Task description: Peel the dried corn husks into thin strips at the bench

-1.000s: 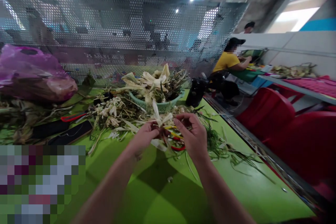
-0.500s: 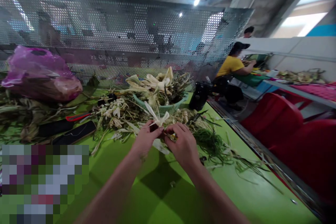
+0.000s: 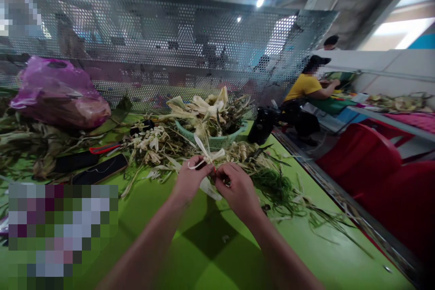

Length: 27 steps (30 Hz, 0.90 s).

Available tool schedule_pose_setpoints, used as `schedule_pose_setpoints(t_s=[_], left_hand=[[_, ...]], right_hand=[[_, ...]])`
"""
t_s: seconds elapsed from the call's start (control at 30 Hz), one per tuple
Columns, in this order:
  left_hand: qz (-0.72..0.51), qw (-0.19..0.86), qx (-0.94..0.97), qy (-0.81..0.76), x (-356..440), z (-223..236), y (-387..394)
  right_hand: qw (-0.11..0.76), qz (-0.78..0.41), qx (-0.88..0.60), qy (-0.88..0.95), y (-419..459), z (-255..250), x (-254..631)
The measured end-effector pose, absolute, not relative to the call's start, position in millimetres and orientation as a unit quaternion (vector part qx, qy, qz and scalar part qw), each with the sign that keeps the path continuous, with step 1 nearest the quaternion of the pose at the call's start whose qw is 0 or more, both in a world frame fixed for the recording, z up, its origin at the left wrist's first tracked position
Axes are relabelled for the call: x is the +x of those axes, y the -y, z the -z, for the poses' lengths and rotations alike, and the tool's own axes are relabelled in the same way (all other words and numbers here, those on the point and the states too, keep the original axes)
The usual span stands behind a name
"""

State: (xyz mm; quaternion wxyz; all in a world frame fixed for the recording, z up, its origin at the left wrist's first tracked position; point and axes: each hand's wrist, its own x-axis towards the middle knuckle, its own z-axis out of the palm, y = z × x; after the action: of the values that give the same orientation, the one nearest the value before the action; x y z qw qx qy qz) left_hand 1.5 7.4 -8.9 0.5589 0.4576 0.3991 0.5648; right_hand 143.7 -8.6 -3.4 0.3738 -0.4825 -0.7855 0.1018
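Note:
My left hand (image 3: 190, 180) and my right hand (image 3: 236, 189) meet over the green table (image 3: 190, 253), fingers pinched together on a small pale flower bundle (image 3: 208, 157) with cream petals sticking up between them. A bit of red shows between my fingertips; what it is I cannot make out. Just behind my hands lies a heap of white lily-like flowers and stems (image 3: 154, 145). A teal plastic basket (image 3: 217, 139) full of pale flowers stands beyond that.
A purple plastic bag (image 3: 57, 95) sits at the back left, above two dark phones (image 3: 97, 168) and red-handled scissors (image 3: 105, 147). Green stems (image 3: 282, 188) trail to the right. A perforated metal screen (image 3: 163, 50) closes the back. A person in yellow (image 3: 306, 88) sits at another bench; red chairs (image 3: 360, 154) stand right.
My hands have drawn closer together on the bundle, and the yellow and red bits seen under my right hand a second ago are now hidden. The view has shifted slightly.

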Motion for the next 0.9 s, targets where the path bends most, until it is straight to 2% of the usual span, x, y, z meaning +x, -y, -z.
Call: schedule_pose_setpoints(t_s=[0.6,0.67,0.8,0.9], left_hand=[[-0.586,0.558,0.408,-0.423,-10,-1,-10],[-0.572,0.559,0.421,-0.427,-12,-2,-10],[-0.511,0.576,0.487,-0.412,-13,-1,-10],[-0.478,0.592,0.518,-0.391,-11,1,-8]], right_hand=[[0.311,-0.441,-0.455,0.708,7,-2,152],[0.344,-0.442,-0.459,0.690,5,-3,154],[0.485,-0.364,-0.476,0.637,1,-3,158],[0.496,-0.341,-0.475,0.643,-2,0,159]])
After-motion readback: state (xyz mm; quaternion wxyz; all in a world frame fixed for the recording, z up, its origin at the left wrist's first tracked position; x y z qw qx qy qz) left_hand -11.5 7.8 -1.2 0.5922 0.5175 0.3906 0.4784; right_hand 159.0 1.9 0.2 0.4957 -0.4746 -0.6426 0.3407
